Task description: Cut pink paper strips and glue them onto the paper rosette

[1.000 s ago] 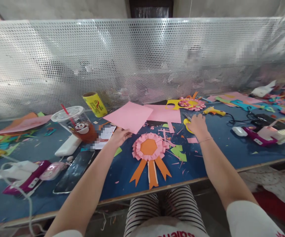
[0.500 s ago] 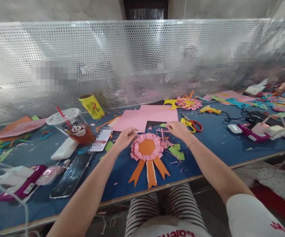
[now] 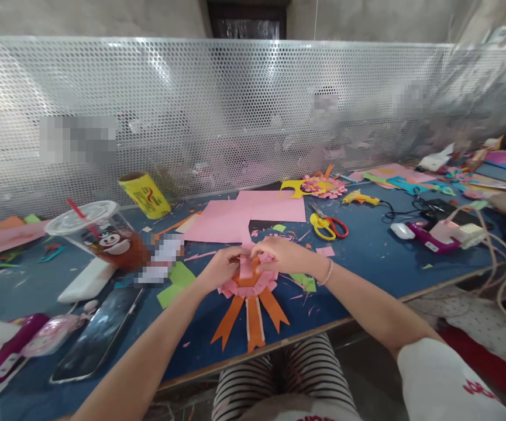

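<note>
Left hand (image 3: 224, 266) at 9 o'clock, right hand (image 3: 282, 255) at 3, fingers pinching pink strip (image 3: 245, 268) over rosette (image 3: 244, 287). Keep edges square; press lightly, sparing frill.

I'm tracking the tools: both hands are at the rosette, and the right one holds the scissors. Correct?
No: the scissors lie on the table, not in the right hand, as the head view shows. It and the left hand are at the rosette.
</note>
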Action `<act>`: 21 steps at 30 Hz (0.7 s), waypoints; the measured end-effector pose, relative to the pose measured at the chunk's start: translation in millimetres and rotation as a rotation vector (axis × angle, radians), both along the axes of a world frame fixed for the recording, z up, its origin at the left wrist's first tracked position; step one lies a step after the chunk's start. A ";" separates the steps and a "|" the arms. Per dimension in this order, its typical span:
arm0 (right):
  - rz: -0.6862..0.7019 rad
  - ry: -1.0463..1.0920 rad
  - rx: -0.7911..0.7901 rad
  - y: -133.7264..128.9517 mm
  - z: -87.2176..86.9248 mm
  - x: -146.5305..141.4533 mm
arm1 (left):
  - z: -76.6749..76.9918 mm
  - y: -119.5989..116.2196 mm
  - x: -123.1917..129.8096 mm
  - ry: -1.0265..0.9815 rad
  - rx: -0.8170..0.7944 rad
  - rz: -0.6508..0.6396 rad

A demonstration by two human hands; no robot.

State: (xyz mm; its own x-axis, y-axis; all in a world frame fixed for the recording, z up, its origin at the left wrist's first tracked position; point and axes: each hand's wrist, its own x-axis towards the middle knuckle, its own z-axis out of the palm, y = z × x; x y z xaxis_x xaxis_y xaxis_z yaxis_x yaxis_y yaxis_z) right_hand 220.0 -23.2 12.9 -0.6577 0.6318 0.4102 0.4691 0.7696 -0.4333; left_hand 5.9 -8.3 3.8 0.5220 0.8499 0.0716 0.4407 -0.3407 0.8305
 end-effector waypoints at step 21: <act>-1.492 -0.481 -0.027 107.3 -98.9 341.2 | 7.1 15.4 -38.0 -0.040 -0.323 0.013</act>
